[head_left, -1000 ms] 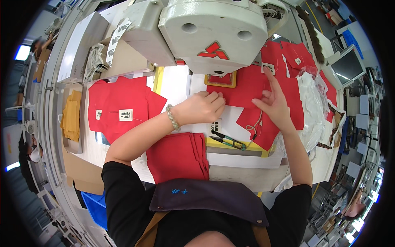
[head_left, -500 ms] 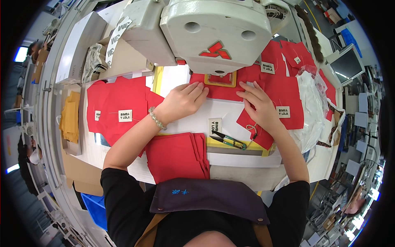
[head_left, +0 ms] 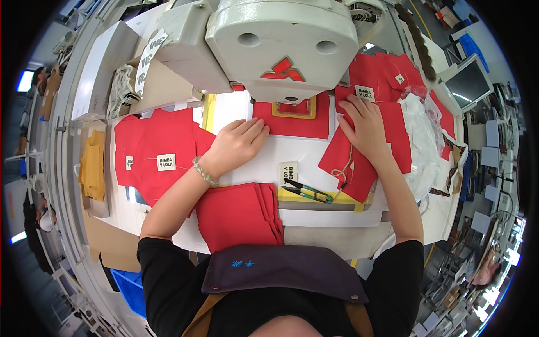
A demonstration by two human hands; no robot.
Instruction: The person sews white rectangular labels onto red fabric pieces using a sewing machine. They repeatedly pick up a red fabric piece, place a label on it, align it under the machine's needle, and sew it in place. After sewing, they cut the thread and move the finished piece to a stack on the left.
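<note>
Under the head of a sewing machine (head_left: 282, 45) lies a red fabric piece (head_left: 297, 128), with a yellow-edged clamp frame (head_left: 294, 110) on it. My left hand (head_left: 240, 143) rests flat at the piece's left edge, fingers stretched out and holding nothing. My right hand (head_left: 366, 126) lies over the red pieces on the right, fingers extended and thumb apart. Its fingertips reach just below a cream label (head_left: 364, 92) on one of them. A cord (head_left: 340, 172) hangs below that hand. Thread snips (head_left: 307, 192) lie in front, beside a loose cream label (head_left: 288, 170).
A stack of red pieces (head_left: 238, 216) lies near me. More labelled red pieces (head_left: 154, 146) spread to the left, beside a box of yellow cloth (head_left: 94, 165). Clear plastic with white material (head_left: 421, 146) bunches at the right, before a monitor (head_left: 469, 81).
My right hand has moved from the edge of the piece under the clamp up and right onto the red pieces there. My left hand has stayed at the piece's left side.
</note>
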